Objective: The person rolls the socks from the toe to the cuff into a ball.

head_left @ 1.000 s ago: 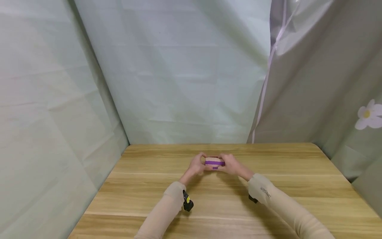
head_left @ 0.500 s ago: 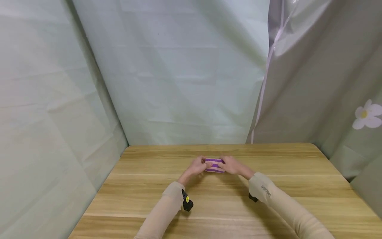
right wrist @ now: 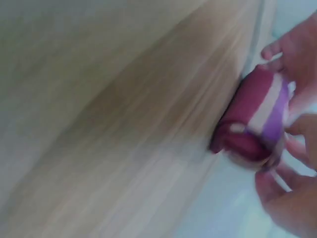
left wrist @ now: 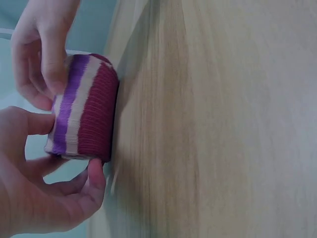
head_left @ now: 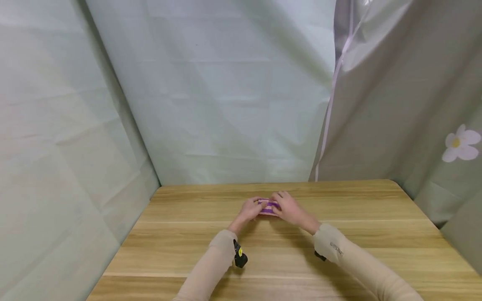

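Observation:
A small rolled cloth (head_left: 269,207) with maroon, purple and cream stripes sits low on the wooden table (head_left: 263,255), near the far middle. My left hand (head_left: 250,209) grips its left end, thumb and fingers curled round the roll (left wrist: 86,116). My right hand (head_left: 289,207) lies over the top and right end, and its fingers pinch the roll. In the left wrist view the left hand (left wrist: 39,198) is below the roll and the right hand (left wrist: 42,54) above it. The right wrist view is blurred, with the roll (right wrist: 255,119) against the table and the right hand (right wrist: 290,198) under it.
Pale green sheeting (head_left: 211,104) hangs close behind the table and along the left side. A grey curtain (head_left: 395,104) with a white flower (head_left: 460,143) stands at the right. A small black device (head_left: 239,257) is strapped to each wrist. Bare wood surrounds the hands.
The roll has come down from slightly raised to low against the table. My right hand has slid over its top, covering more of the stripes. Both hands have kept their hold.

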A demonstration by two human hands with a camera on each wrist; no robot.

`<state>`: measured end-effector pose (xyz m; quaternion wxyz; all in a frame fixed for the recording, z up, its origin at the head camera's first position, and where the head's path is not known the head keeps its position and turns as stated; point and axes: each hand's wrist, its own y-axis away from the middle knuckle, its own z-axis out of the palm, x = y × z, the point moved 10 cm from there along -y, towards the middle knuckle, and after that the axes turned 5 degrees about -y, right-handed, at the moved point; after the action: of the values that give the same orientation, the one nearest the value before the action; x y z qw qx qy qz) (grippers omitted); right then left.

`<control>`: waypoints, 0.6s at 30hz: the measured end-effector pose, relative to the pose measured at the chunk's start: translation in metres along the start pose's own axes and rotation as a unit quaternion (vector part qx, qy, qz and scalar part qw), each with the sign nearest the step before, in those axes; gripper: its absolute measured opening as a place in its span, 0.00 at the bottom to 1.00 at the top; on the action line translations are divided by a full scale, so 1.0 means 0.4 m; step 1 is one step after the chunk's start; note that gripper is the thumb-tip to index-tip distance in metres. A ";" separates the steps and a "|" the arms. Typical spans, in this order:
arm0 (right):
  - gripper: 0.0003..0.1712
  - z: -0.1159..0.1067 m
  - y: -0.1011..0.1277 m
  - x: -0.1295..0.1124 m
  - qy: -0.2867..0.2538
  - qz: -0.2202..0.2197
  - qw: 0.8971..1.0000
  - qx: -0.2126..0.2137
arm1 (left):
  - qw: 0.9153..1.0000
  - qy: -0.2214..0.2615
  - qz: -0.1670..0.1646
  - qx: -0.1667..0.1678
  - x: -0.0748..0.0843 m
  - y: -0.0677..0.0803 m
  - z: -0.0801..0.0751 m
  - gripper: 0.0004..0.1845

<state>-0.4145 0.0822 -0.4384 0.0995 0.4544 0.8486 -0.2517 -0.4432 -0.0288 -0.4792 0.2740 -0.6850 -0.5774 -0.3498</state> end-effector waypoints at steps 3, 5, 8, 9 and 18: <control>0.26 0.015 0.000 -0.025 0.061 -0.025 0.998 -0.011 | 1.000 0.000 -0.015 0.018 -0.006 -0.003 -0.002 0.23; 0.33 0.031 -0.002 -0.025 0.076 -0.018 0.997 -0.028 | 0.999 -0.006 -0.023 0.031 -0.010 -0.003 -0.002 0.24; 0.36 0.046 -0.006 -0.022 0.086 -0.009 0.995 -0.040 | 0.999 -0.005 -0.030 0.037 -0.016 -0.005 0.001 0.25; 0.36 0.050 -0.008 -0.021 0.091 -0.008 0.995 -0.041 | 0.999 -0.003 -0.033 0.036 -0.017 -0.004 0.002 0.25; 0.36 0.057 -0.007 -0.009 0.089 -0.007 0.995 -0.034 | 0.998 0.060 -0.025 -0.023 -0.027 -0.003 0.022 0.24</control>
<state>-0.4163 0.0664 -0.4557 0.0372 0.4658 0.8652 -0.1816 -0.4439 -0.0280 -0.4931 0.2837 -0.6542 -0.5689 -0.4098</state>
